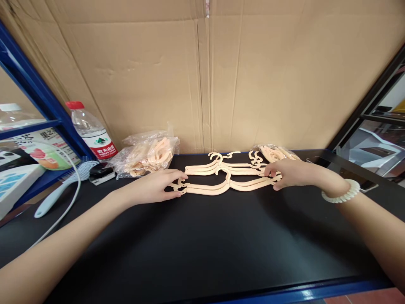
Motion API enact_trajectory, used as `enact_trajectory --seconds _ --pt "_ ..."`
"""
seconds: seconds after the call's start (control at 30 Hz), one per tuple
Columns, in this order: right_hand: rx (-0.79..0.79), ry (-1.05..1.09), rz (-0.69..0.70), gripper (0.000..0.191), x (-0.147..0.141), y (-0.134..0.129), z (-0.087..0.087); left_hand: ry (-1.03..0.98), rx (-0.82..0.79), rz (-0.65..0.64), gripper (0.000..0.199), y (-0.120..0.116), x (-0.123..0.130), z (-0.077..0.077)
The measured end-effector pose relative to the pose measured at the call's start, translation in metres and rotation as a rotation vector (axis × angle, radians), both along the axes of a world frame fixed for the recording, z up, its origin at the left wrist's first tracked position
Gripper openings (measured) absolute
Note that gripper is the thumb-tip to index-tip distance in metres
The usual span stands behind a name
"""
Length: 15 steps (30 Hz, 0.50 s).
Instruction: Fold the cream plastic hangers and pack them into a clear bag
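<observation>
- Here's the front hanger (205,191), lying flat across the black table (205,245); call its middle the centre of your dial.
- At 9 o'clock, your left hand (163,185) has thumb and fingers closed around the hanger's end; how firmly, I can't tell.
- Over at 3 o'clock, your right hand (292,173) pinches the opposite end, fingertips bunched near the notched tip.
- Watch 12 o'clock! The rear hangers (202,171) sit just behind, and the front hook overlaps them in this view; lift crookedly and it could snag, dragging the row askew.
- Those arms look jointed in the middle, so pulling or pushing unevenly could fold or twist them.
- Narrow ends, small pinch: if one hand lets go early, that side could drop and the hanger swing.
- At 2 o'clock, a plastic bag (278,153) lies right behind your right fingers; a careless knuckle could shove it.
- Another bag (155,154) waits at 10 o'clock, its loose film ready to catch on your left hand.
- Further out at 9, your left forearm runs near the white cable (78,185); a sideways sweep could tug it.
</observation>
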State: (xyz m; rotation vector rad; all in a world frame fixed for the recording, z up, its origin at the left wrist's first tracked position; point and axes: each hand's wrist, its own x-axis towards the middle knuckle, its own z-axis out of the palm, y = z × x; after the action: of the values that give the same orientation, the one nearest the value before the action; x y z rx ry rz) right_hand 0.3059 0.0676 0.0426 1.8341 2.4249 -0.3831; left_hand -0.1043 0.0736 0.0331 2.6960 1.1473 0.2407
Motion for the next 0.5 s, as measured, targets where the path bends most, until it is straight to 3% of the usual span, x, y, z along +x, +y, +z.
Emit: enact_trajectory --seconds 0.3,0.5 --pt "-0.073 -0.074 -0.056 0.032 0.008 0.004 0.005 0.125 0.041 -0.036 0.029 -0.002 0.003 0.007" --pt "-0.114 -0.121 -0.075 0.035 0.018 0.002 0.009 0.097 0.051 -0.040 0.025 -0.001 0.002 0.007"
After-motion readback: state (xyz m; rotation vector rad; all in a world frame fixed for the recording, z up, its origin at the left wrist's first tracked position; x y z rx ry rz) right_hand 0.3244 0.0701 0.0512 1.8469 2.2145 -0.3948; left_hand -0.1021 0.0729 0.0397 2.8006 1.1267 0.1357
